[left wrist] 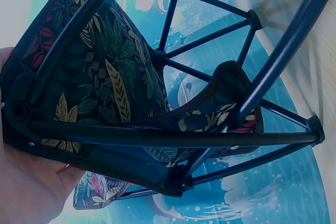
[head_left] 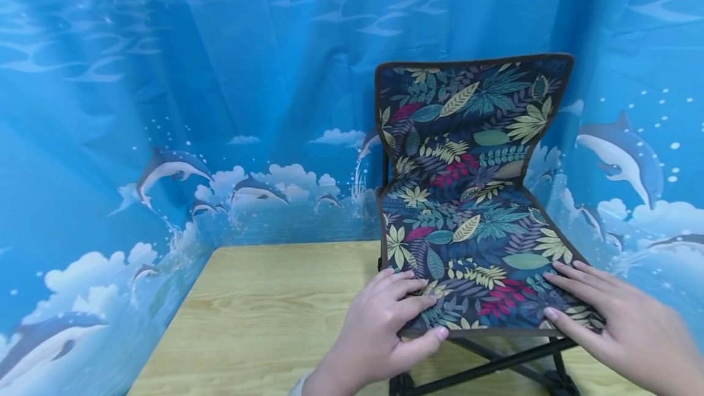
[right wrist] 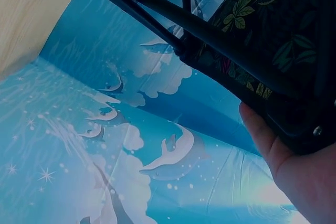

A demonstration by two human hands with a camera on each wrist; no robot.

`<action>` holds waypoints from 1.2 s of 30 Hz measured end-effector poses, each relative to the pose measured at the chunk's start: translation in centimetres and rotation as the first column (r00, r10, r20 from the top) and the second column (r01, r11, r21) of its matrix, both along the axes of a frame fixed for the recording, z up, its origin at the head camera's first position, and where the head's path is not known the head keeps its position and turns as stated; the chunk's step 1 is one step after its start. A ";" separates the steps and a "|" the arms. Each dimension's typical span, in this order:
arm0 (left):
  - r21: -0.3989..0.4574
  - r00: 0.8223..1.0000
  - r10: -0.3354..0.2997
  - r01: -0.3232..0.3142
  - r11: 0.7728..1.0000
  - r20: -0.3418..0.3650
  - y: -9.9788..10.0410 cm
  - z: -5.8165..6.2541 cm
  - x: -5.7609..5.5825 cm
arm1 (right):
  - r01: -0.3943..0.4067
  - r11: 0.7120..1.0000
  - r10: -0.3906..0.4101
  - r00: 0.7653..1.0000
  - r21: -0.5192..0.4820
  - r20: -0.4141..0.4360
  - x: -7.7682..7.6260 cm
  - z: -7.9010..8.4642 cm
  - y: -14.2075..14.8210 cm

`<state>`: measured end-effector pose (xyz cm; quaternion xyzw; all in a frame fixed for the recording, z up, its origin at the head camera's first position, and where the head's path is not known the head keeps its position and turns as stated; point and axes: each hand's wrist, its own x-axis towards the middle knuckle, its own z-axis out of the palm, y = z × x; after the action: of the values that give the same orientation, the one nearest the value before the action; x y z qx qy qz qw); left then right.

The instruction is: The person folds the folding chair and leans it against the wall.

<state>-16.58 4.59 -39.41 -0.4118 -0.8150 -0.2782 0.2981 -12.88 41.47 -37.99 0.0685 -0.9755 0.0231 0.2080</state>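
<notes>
A small folding chair (head_left: pixel 467 249) with dark leaf-patterned fabric stands unfolded, its backrest (head_left: pixel 475 102) upright at the far side. My left hand (head_left: pixel 387 322) rests on the seat's front left corner, fingers lying across the fabric and thumb at the front edge. At the front right corner, my right hand (head_left: pixel 618 310) lies with its fingers spread over the seat. From below, the left wrist view shows the palm against a black corner joint (left wrist: pixel 20 109). The right wrist view has the other palm close against the dark seat corner (right wrist: pixel 299 129).
Under the seat, black crossed tubes (head_left: pixel 484 374) form the legs, standing on a light wood-grain tabletop (head_left: pixel 264 310). A blue curtain (head_left: pixel 247 78) printed with dolphins and clouds hangs behind and along both sides, close to the backrest.
</notes>
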 end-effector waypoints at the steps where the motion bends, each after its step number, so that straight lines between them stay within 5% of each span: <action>1: 0.000 1.000 0.001 -0.001 1.000 -0.004 0.0 0.0 0.0 | 0.002 1.000 -0.002 1.000 0.002 0.007 0.0 0.1 0.0; 7: 0.004 1.000 -0.003 0.003 1.000 0.002 0.0 0.0 0.0 | 0.014 1.000 -0.014 0.998 0.003 0.054 0.1 0.3 0.1; 25: 0.043 0.997 0.024 -0.021 0.999 -0.075 0.0 -0.4 -0.2 | -0.020 0.999 0.019 1.000 -0.028 -0.024 0.4 0.5 -0.6; 36: 0.039 0.999 0.031 -0.030 0.999 -0.039 0.2 -0.2 0.1 | -0.012 1.000 0.011 0.999 -0.022 -0.031 0.6 0.6 -0.4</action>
<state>-16.53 4.80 -39.62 -0.3989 -0.8096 -0.2809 0.3264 -12.31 41.03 -37.34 0.0721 -0.9714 0.0341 0.2238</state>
